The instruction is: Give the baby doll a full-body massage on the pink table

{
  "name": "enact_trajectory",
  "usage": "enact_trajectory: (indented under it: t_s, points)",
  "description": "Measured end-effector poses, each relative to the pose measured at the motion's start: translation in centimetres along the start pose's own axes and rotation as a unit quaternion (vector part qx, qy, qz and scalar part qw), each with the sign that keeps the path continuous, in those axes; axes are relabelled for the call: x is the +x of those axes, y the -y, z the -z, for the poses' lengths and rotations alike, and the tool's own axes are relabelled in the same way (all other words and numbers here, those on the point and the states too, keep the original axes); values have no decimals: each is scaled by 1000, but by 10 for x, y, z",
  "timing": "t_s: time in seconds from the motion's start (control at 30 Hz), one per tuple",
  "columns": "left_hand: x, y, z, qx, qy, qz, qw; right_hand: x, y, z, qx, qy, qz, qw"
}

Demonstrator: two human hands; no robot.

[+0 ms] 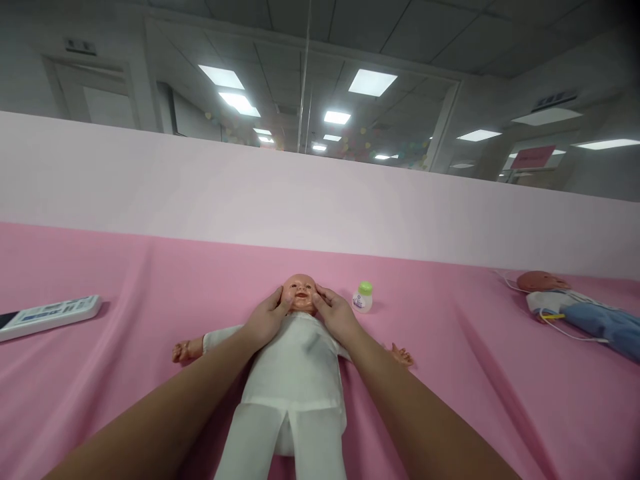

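A baby doll (pixel 300 363) in white cloth lies on its back, head away from me and arms spread. My left hand (pixel 267 317) cups the left side of its head, thumb against the cheek near the chin. On the other side, my right hand (pixel 337 313) holds the head the same way, fingers beside the temple and thumb on the cheek. The doll's face (pixel 301 295) shows between my hands. Just right of my right hand stands a small clear bottle (pixel 363 300) with a green cap.
Pink cloth (pixel 150 287) covers the table, with folds on both sides. A white, flat device (pixel 55 317) lies at the left. Another doll (pixel 590 317), in blue and white with thin tubing, lies far right. Behind is a pale low wall (pixel 320 207) with glass above.
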State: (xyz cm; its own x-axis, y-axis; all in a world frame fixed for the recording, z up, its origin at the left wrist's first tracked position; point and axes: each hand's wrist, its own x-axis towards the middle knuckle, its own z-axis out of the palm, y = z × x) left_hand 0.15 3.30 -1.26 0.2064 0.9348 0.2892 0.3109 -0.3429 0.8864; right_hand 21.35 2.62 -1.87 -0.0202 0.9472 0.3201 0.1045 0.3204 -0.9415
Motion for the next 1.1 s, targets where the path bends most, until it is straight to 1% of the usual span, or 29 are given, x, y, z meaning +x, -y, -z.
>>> enact_trajectory:
  t_s: [0.1,0.27,0.4,0.57,0.7,0.8,0.87,0.93,1.03,1.1]
  points:
    - [-7,-13,-1,15,19,-25,999,-5,4,-6,-44,-14,-10,999]
    - [-9,-17,-4,60,3,-2,998,-3,1,-9,-51,-21,-12,998]
    - [-7,-12,-4,61,-4,4,998,2,-2,-3,-14,-13,-16,1000]
    - [-1,-1,-3,-5,9,-12,1000,0,1,7,27,27,-24,999]
    - [5,12,-3,-4,-23,9,1000,1,-3,11,31,34,-31,998]
    - [7,17,-3,-2,-35,11,999,4,-9,11,61,35,-54,996]
    - [5,15,-3,11,-38,13,999,5,-11,9,63,27,-59,996]
    - [1,8,-3,29,-42,13,999,3,-10,8,42,19,-44,998]
    - [-7,-5,-2,29,-18,-5,999,-4,-5,4,4,9,-10,1000]
    - [-11,-12,-2,24,-4,-20,1000,-8,-1,1,-26,4,-2,1000]
